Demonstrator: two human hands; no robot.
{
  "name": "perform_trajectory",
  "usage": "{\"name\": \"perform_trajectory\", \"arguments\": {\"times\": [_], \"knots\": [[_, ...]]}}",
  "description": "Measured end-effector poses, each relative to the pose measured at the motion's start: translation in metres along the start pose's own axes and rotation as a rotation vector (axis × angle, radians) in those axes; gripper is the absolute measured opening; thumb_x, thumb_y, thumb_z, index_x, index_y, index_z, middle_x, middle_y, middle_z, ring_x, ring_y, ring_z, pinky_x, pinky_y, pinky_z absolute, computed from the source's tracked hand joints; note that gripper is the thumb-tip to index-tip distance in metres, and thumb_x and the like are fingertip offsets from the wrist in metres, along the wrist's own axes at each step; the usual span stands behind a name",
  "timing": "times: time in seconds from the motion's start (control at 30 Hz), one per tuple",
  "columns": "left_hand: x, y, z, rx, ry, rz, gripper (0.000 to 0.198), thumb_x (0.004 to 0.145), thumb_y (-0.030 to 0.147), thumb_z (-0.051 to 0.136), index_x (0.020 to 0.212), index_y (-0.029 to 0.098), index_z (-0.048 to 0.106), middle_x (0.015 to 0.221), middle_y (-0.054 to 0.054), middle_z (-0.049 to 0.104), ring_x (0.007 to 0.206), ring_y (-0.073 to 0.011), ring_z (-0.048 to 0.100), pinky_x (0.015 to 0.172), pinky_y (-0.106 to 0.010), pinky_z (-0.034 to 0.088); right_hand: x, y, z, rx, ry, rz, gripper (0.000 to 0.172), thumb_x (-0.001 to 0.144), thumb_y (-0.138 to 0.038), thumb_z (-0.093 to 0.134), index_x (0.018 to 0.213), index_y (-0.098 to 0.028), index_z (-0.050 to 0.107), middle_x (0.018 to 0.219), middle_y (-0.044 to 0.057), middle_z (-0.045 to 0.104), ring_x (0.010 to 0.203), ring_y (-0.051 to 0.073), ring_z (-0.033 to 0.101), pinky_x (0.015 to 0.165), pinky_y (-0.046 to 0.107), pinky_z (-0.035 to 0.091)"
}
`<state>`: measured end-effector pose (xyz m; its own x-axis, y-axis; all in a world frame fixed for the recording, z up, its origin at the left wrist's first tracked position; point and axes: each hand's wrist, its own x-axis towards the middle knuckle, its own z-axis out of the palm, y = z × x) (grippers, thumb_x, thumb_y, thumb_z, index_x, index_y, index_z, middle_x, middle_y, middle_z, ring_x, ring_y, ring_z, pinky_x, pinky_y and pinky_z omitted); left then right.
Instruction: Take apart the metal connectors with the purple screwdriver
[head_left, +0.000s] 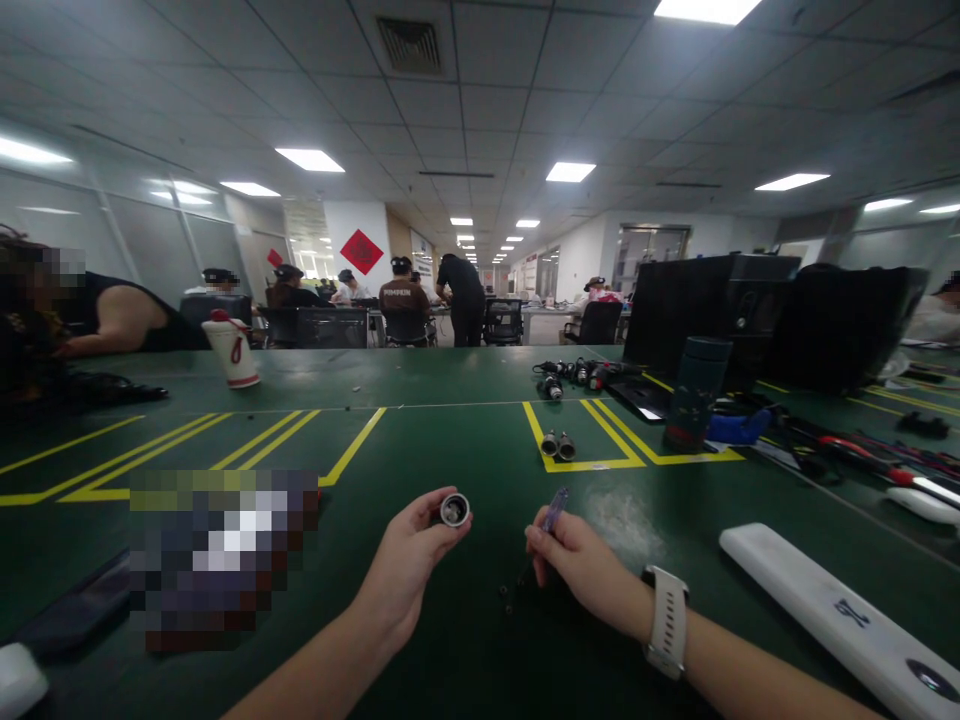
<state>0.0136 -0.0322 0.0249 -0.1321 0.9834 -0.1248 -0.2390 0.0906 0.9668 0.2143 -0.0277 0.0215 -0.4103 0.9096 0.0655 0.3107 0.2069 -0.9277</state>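
My left hand [409, 555] is closed around a short round metal connector shell [454, 511], its open end turned up towards me. Some detail shows inside the shell, too small to make out. My right hand [581, 560], with a pale watch on its wrist, grips a small screwdriver [556, 508] by its translucent purple handle. The shaft points down and is hard to see against the dark table. A gap separates the two hands. Below and between them lie several tiny dark parts [508, 608], possibly screws.
Two metal connectors [557, 444] stand in a yellow-taped area, with more cabled connectors [577, 374] behind. At right are a dark bottle [697, 395], black computer cases [705, 310] and a long white device [832, 610]. A white cup [232, 350] stands at left, near a co-worker.
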Motion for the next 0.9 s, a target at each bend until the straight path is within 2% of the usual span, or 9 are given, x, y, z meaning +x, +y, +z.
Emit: {"name": "perform_trajectory", "arguments": {"times": [0.13, 0.27, 0.37, 0.5, 0.63, 0.9], "knots": [[-0.002, 0.000, 0.000, 0.005, -0.004, 0.000, 0.038, 0.068, 0.001, 0.061, 0.103, 0.016, 0.059, 0.107, -0.010, 0.065, 0.098, -0.0218, 0.063, 0.095, -0.040, 0.046, 0.000, 0.005, 0.004, -0.024, 0.043, -0.024, 0.027, 0.084, -0.041, 0.047, 0.071, -0.018, 0.053, 0.054, -0.002, 0.056, 0.055, 0.015, 0.053, 0.057, 0.027, 0.037], [-0.012, 0.005, 0.005, -0.012, -0.037, -0.050, 0.042, 0.067, 0.003, 0.062, 0.107, 0.015, 0.058, 0.110, -0.011, 0.065, 0.100, -0.0217, 0.062, 0.094, -0.037, 0.046, 0.003, 0.012, 0.008, 0.301, 0.130, 0.064, 0.032, 0.081, -0.048, 0.050, 0.072, -0.017, 0.052, 0.052, -0.003, 0.055, 0.054, 0.014, 0.052, 0.062, 0.029, 0.039], [-0.021, 0.011, 0.011, -0.017, -0.042, -0.093, 0.046, 0.065, 0.003, 0.063, 0.110, 0.013, 0.057, 0.112, -0.011, 0.064, 0.102, -0.0214, 0.061, 0.095, -0.034, 0.045, 0.002, 0.009, 0.007, 0.532, 0.172, 0.111, 0.033, 0.080, -0.048, 0.053, 0.072, -0.016, 0.054, 0.052, -0.002, 0.056, 0.056, 0.013, 0.052, 0.066, 0.029, 0.039], [-0.028, 0.015, 0.016, 0.019, -0.071, -0.087, 0.045, 0.066, 0.009, 0.064, 0.111, 0.013, 0.057, 0.112, -0.009, 0.064, 0.104, -0.0221, 0.059, 0.096, -0.035, 0.042, -0.005, -0.005, 0.006, 0.725, 0.168, 0.042, 0.029, 0.080, -0.045, 0.056, 0.075, -0.017, 0.054, 0.061, 0.000, 0.060, 0.063, 0.014, 0.054, 0.068, 0.029, 0.040], [-0.030, 0.014, 0.016, 0.126, -0.078, -0.032, 0.044, 0.066, 0.012, 0.064, 0.110, 0.013, 0.058, 0.109, -0.009, 0.066, 0.103, -0.0241, 0.058, 0.095, -0.038, 0.039, -0.013, -0.014, 0.011, 0.599, 0.144, -0.129, 0.023, 0.086, -0.039, 0.050, 0.078, -0.018, 0.055, 0.073, 0.003, 0.064, 0.074, 0.017, 0.057, 0.074, 0.032, 0.041], [-0.041, 0.016, 0.022, 0.199, -0.117, 0.002, 0.043, 0.067, 0.010, 0.062, 0.110, 0.014, 0.059, 0.101, -0.007, 0.070, 0.097, -0.0201, 0.062, 0.090, -0.031, 0.041, -0.025, -0.011, 0.017, 0.050, 0.176, -0.378, 0.023, 0.092, -0.032, 0.041, 0.088, -0.020, 0.060, 0.085, 0.003, 0.059, 0.081, 0.016, 0.054, 0.074, 0.030, 0.042]]}}
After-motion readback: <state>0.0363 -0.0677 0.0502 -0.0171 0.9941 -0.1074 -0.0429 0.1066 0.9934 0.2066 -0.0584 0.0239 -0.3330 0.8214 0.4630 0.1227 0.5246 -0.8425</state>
